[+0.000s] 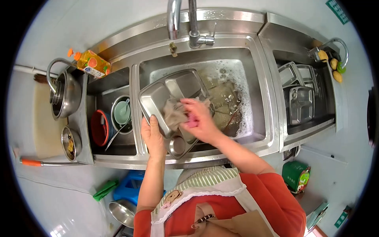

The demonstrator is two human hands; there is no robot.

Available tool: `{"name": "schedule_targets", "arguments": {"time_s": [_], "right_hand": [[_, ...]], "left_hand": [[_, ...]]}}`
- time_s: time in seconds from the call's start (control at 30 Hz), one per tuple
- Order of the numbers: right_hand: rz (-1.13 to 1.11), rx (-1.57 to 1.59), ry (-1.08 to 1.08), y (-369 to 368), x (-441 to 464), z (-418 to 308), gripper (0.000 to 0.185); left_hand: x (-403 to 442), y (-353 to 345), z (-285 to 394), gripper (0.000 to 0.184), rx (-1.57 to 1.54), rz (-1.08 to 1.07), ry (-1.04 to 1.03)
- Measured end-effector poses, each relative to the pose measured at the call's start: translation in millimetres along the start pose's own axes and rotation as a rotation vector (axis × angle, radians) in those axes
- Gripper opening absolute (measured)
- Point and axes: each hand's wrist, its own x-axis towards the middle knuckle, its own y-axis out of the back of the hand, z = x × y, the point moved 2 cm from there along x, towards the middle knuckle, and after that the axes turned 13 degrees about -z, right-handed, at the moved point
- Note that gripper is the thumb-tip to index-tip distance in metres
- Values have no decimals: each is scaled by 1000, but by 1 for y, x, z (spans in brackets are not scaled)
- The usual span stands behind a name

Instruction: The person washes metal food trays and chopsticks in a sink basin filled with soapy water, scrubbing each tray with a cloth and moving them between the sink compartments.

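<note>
Now, left hand [153, 136]: grips tray [154, 98] by edge.
Right hand [200, 121]: curled around cloth [173, 112].
Tray: under right hand, over sink [272, 102].
Risk: tray could slip, if rubbing becomes too strong.

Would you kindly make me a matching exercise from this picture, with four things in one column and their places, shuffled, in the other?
Things
1. Left hand
2. Grey-brown cloth
3. Red bowl
4. Orange-capped bottle

Places
A. Inside the left basin
B. Near the back corner of that basin
C. On the edge of the metal tray
D. In the grasp of the right hand

Right pairs: 1-C, 2-D, 3-A, 4-B.
</note>
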Motion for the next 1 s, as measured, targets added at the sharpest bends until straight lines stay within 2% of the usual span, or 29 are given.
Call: {"name": "schedule_targets", "arguments": {"time_s": [0.07, 0.13, 0.17, 0.23, 0.27, 0.33, 0.37, 0.4, 0.43, 0.47, 0.5, 0.53, 0.6, 0.63, 0.67, 0.7, 0.77, 0.8, 0.83, 0.9, 0.93, 0.97, 1.0], "right_hand": [[54, -33, -34, -22, -1, 18, 43], [310, -74, -249, -43, -1, 87, 49], [313, -71, -246, -49, 3, 102, 49], [516, 344, -390, -54, 10, 124, 43], [508, 342, -388, -53, 15, 120, 43], [465, 362, -209, -42, 32, 89, 34], [405, 323, -199, -24, 44, 52, 25], [401, 439, -98, -25, 56, 33, 25], [375, 461, -97, -21, 55, 7, 28], [350, 364, -69, -20, 55, 9, 31], [303, 302, 47, -26, 42, -27, 33], [183, 158, 35, -26, 23, -52, 40], [174, 142, 13, -35, 9, -42, 41], [186, 135, 9, -41, -3, -28, 41], [151, 121, -50, -49, -19, -7, 40], [149, 94, -116, -53, -25, 10, 38], [196, 68, -171, -48, -16, 35, 35], [284, 14, -258, -35, -16, 51, 31], [367, -55, -307, -17, -24, 76, 31], [127, -133, -666, -19, -16, 130, 31], [6, -383, -854, 0, -22, 142, 36], [-59, -444, -928, -7, -24, 138, 38], [-96, -520, -1021, 4, -29, 137, 41]], "left_hand": [[-1, -9, 6, 25, 22, -12, -33], [-5, -8, 7, 25, 45, -50, -15], [-8, -8, 4, 25, 50, -85, 12], [-8, -9, -1, 24, 145, -112, 23], [-6, -2, -11, 23, 179, -120, 68], [-3, -3, -11, 23, 219, -130, 43], [-2, -3, -12, 23, 233, -134, 36], [-1, 1, -16, 23, 285, -147, 72], [3, 2, -18, 23, 337, -166, 105], [7, 2, -17, 23, 337, -166, 105], [12, 1, -15, 23, 224, -101, 52], [17, -2, -15, 24, 107, -46, 2], [20, 19, -14, 34, 58, -140, 17], [25, 32, -18, 35, 142, -37, 22], [25, 40, -21, 36, 226, 80, 26], [21, 17, 19, 38, 33, -86, -17], [19, 26, 23, 35, 129, -28, -32], [14, 35, 37, 34, 289, 19, 28], [7, 22, 55, 33, 204, -11, 53], [2, 53, 53, 34, 561, 45, 4], [-2, 17, 78, 37, 287, 34, 1], [-5, 56, 70, 40, 489, 86, 26], [-11, 45, 80, 42, 372, 72, -25]]}}
